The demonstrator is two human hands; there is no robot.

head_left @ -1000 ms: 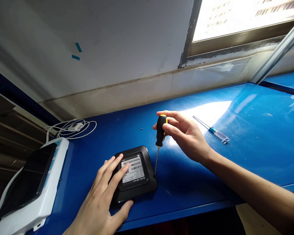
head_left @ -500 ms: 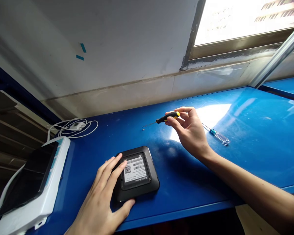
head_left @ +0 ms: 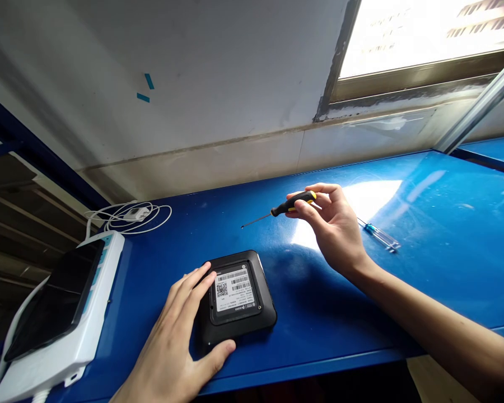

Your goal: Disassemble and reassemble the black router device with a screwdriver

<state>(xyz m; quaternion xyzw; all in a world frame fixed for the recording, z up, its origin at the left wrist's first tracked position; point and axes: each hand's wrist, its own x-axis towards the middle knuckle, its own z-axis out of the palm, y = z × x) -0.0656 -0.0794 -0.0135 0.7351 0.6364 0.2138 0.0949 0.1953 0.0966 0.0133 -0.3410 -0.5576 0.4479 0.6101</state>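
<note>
A person steadies a small black device (head_left: 237, 296) on a blue workbench (head_left: 424, 268) while holding a screwdriver (head_left: 283, 208) above it.

The device lies label-up near the bench's front edge, the left hand (head_left: 180, 336) resting flat on its left side, fingers spread, thumb against the front rim, not closed around it. The right hand (head_left: 334, 229) pinches the black-and-yellow screwdriver handle between thumb and fingertips, the thin shaft pointing left and slightly down, its tip well clear of the device. A second, clear-handled screwdriver (head_left: 380, 235) lies on the bench just behind that hand. At far left a white power strip (head_left: 88, 336) carries a dark phone (head_left: 54, 302); beyond it lies a coiled white cable (head_left: 130, 215). Nothing stands between tool and device.
</note>
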